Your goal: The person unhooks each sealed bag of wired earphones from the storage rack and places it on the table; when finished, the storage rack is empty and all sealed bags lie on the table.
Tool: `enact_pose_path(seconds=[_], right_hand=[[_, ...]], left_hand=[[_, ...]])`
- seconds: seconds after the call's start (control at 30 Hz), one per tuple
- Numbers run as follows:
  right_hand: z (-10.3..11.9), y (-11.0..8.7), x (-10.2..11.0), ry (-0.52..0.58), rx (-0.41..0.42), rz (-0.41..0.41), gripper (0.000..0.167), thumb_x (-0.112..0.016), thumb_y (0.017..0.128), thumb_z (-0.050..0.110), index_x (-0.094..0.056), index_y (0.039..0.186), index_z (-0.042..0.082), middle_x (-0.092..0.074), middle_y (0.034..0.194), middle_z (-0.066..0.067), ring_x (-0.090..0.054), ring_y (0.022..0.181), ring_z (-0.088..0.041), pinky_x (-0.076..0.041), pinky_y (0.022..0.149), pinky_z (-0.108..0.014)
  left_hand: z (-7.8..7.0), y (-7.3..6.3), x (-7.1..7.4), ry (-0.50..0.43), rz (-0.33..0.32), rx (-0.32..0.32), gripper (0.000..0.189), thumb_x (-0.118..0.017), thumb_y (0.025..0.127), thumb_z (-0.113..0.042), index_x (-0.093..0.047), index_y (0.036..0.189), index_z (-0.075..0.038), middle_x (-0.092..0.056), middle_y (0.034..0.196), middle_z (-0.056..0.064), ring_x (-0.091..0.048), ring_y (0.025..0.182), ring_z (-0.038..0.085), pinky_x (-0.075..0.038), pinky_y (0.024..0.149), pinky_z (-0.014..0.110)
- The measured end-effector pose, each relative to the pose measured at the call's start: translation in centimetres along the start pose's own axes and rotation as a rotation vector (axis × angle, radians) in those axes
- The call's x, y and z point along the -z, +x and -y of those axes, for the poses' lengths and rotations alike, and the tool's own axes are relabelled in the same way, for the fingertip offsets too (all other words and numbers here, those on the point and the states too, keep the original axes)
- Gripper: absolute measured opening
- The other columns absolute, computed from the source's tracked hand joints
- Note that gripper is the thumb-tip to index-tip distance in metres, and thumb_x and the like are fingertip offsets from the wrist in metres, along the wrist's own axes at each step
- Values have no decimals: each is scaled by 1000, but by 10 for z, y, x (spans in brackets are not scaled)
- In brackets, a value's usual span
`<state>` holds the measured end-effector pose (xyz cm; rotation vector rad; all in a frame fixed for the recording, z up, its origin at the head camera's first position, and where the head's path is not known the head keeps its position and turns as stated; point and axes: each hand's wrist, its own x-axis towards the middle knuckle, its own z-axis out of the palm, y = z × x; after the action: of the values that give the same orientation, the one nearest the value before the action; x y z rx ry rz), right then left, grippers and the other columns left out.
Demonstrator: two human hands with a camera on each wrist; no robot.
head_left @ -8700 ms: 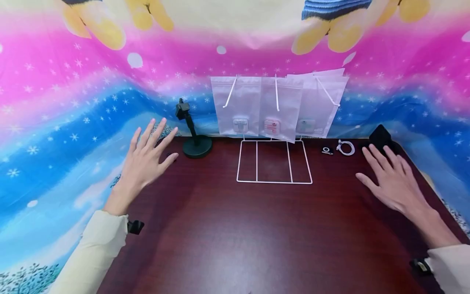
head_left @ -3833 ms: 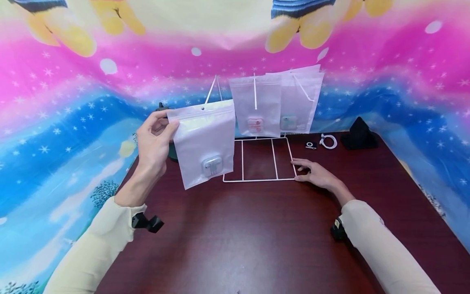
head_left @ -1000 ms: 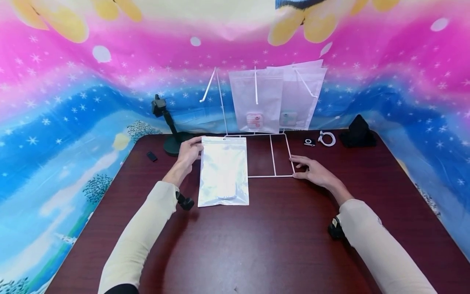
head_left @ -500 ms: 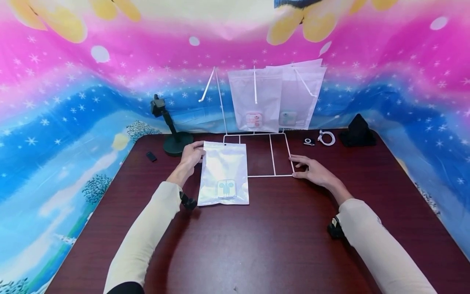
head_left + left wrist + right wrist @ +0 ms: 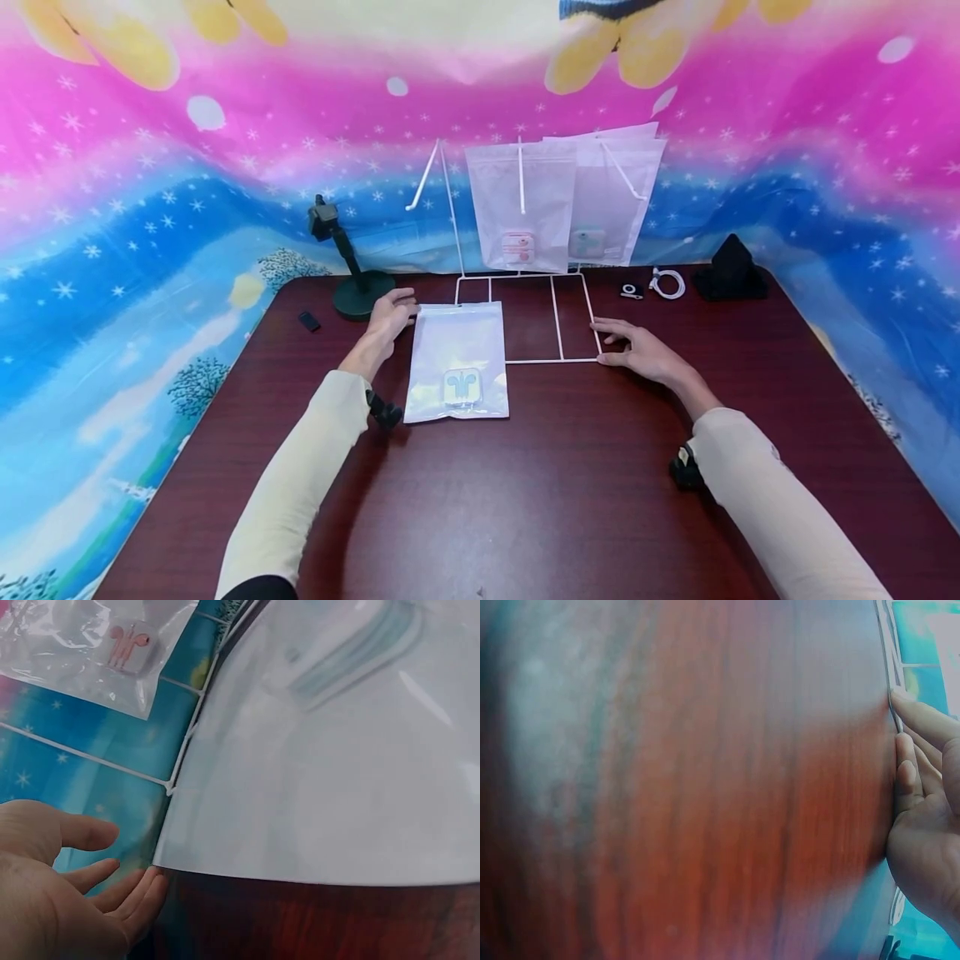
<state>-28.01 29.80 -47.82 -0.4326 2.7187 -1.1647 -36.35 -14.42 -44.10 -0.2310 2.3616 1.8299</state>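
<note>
A white zip bag [image 5: 455, 346] with a boxed pair of wired earphones [image 5: 462, 387] lies flat over the left part of the white wire rack's base [image 5: 553, 362]. My left hand [image 5: 388, 318] is at the bag's upper left edge. In the left wrist view its fingertips [image 5: 154, 889] are right at the bag's corner, the thumb raised apart. My right hand [image 5: 637, 350] holds the front right corner of the rack, fingers on the side wire and thumb by the corner. Two hooks carry hanging bags [image 5: 519, 204]; the left hook [image 5: 422, 175] is bare.
A dark stand [image 5: 363, 292] rises behind my left hand, with a small black object [image 5: 309, 320] to its left. At the back right are a small clip device [image 5: 632, 290], a coiled white cable [image 5: 667, 283] and a black holder [image 5: 731, 271]. A printed cloth [image 5: 225, 150] surrounds the table.
My left hand has taken the bag off the left hook, laid it down and let go. Its top edge has just sunk flat. My right hand has moved from the table's right side onto the rack.
</note>
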Motion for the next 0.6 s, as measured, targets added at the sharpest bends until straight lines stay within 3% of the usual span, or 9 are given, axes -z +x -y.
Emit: enact_pose_path(seconds=[0.27,0.6], right_hand=[[0,-1,-1,2,5,0,65,-72,99,16,-45,158,9,-36,164,-17,-53,129,-36,-50,95,-46],[0,-1,-1,9,0,-1,65,-72,99,17,-45,158,10,-36,164,-17,-53,129,-37,-50,94,-46]], left_hand=[[-18,1,1,1,-21,-33,50,-51,108,-10,-43,158,-12,-46,160,13,-51,141,29,-42,117,42],[-60,-2,-9,-3,-16,-164,53,-61,106,-16,-46,156,-12,-51,156,10,-55,135,26,-45,114,41]])
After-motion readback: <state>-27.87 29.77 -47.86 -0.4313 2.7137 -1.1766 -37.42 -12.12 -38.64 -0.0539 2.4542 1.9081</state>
